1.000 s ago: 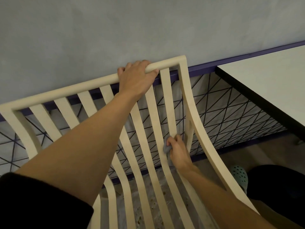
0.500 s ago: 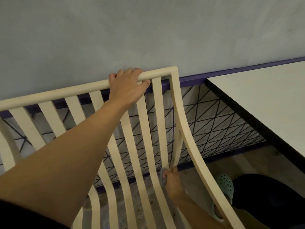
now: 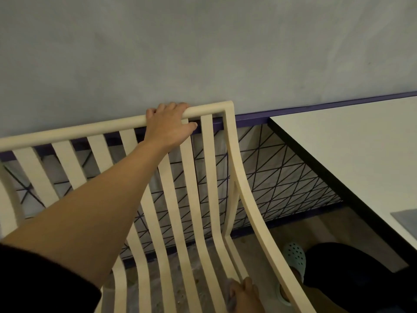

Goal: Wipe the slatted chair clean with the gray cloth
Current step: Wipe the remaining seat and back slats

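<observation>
— Where's the left hand [image 3: 168, 125]?
— Arm stretched forward, fingers [image 3: 173, 106] curled over the chair's top rail [image 3: 90, 128], thumb underneath.
— And the right hand [image 3: 244, 295]?
— Low at the bottom edge, fingers bent round a slat, gripping the gray cloth [image 3: 231, 294].

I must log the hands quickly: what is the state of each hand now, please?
Left hand: gripping the chair's top rail.
Right hand: on a slat at the frame's bottom edge, seemingly gripping the gray cloth, barely visible.
</observation>
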The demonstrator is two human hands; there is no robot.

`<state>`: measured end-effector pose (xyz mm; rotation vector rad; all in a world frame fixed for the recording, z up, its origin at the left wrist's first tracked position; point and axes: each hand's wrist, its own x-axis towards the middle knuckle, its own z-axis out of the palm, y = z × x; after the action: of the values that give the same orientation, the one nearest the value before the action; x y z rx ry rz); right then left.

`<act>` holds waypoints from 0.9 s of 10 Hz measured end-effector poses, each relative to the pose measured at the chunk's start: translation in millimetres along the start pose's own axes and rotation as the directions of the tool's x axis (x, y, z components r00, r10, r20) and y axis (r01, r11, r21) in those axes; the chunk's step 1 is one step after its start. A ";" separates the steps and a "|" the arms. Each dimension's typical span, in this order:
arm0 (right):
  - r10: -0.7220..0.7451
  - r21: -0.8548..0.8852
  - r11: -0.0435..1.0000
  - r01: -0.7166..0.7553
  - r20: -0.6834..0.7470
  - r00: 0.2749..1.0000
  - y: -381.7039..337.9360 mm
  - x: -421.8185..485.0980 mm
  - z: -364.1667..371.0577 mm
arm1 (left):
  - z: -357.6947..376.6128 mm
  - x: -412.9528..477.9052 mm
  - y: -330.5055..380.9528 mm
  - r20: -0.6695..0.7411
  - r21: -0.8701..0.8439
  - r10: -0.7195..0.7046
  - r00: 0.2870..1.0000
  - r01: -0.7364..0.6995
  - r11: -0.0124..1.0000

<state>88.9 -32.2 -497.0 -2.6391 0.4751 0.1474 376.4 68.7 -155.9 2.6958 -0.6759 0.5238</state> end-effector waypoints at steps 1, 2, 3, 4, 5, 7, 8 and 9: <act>0.065 0.055 0.996 -0.064 -0.004 0.998 -5.5 13.6 -7.4 | 3.3 -0.4 -0.7 -0.031 0.028 0.014 0.999 -0.013 1.000; -0.006 -0.011 1.000 0.007 0.160 0.987 -10.2 35.8 -2.7 | 9.4 -1.2 -3.4 -0.100 0.063 0.042 0.994 -0.036 0.997; -0.044 -0.044 0.998 0.054 0.201 0.979 -23.3 59.4 -5.9 | 19.5 -2.7 -4.1 -0.196 0.096 0.078 0.977 -0.060 0.994; -0.074 -0.120 0.989 0.086 0.098 0.992 -36.2 87.1 2.1 | 24.7 -3.9 -6.5 -0.259 0.127 0.091 0.962 -0.060 0.990; -0.057 -0.040 0.997 0.059 0.057 0.997 -44.6 112.3 0.7 | 24.7 -4.9 -7.9 -0.259 0.137 0.096 0.961 -0.062 0.989; -0.134 0.125 0.983 0.135 -0.015 0.991 -27.4 117.6 14.3 | 22.0 -3.4 -8.0 -0.226 0.146 0.105 0.968 -0.073 0.987; -0.058 0.248 0.967 0.055 0.001 0.998 -15.6 112.4 25.1 | 17.4 -3.8 -7.2 -0.153 0.129 0.080 0.985 -0.061 0.990; 0.013 0.294 0.955 -0.028 0.051 0.999 -12.1 93.1 16.4 | 9.2 -11.1 -6.6 -0.073 0.104 0.095 0.993 -0.087 0.991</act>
<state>179.9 -43.1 -523.3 -2.3338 0.4692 0.1356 373.1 75.1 -170.0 2.7310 -0.7738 0.6998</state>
